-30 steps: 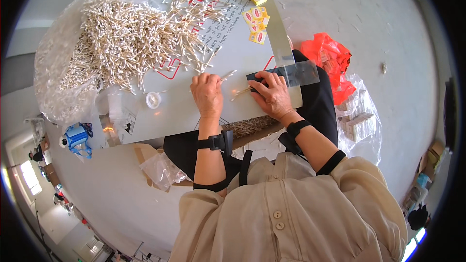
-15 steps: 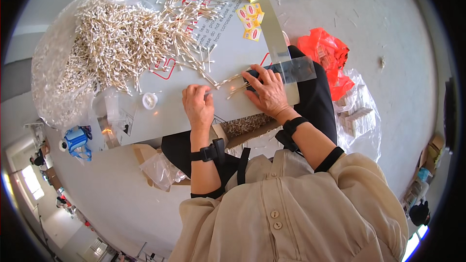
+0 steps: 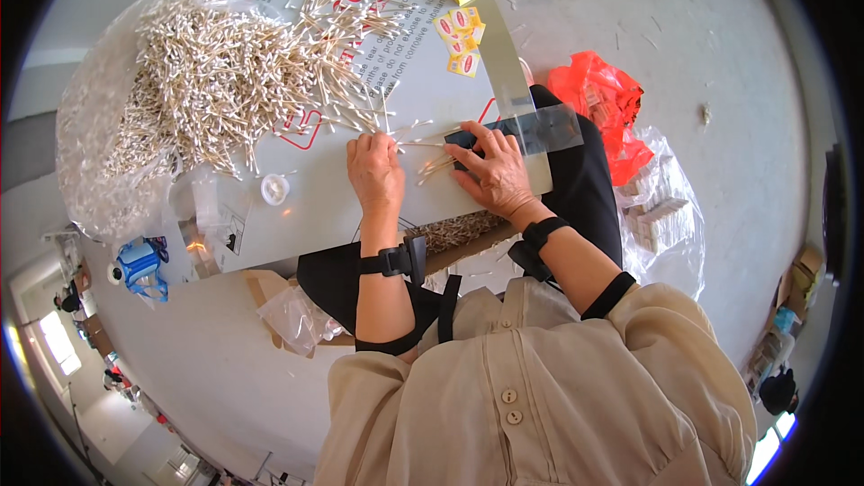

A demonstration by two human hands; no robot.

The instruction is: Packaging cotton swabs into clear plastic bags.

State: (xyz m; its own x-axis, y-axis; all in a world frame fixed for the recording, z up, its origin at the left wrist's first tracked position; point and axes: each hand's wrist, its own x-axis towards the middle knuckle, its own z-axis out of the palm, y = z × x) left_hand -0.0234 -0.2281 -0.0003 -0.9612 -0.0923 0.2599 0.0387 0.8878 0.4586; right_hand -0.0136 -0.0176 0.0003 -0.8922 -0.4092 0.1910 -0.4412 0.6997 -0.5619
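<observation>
A big heap of cotton swabs (image 3: 216, 81) spills from a clear plastic bag (image 3: 99, 162) over the left and middle of the table. At the heap's near right edge, my left hand (image 3: 375, 173) has its fingers curled down against the tabletop beside a few stray swabs. Whatever is under those fingertips is hidden. My right hand (image 3: 493, 169) is closed on a small clear plastic sleeve (image 3: 549, 129) that looks dark where it lies over the table edge and my leg. Several loose swabs (image 3: 436, 166) lie at its open end, between my hands.
Small yellow packets (image 3: 461, 36) lie at the table's far right. A round white tub (image 3: 275, 188) stands left of my left hand. Beneath the table edge is a box of swabs (image 3: 459, 231). A red bag (image 3: 594, 99) and a clear bag of white packs (image 3: 661, 216) rest at right.
My left hand has moved forward and slightly right to the swabs, its fingers now curled in. My right hand stays on the sleeve.
</observation>
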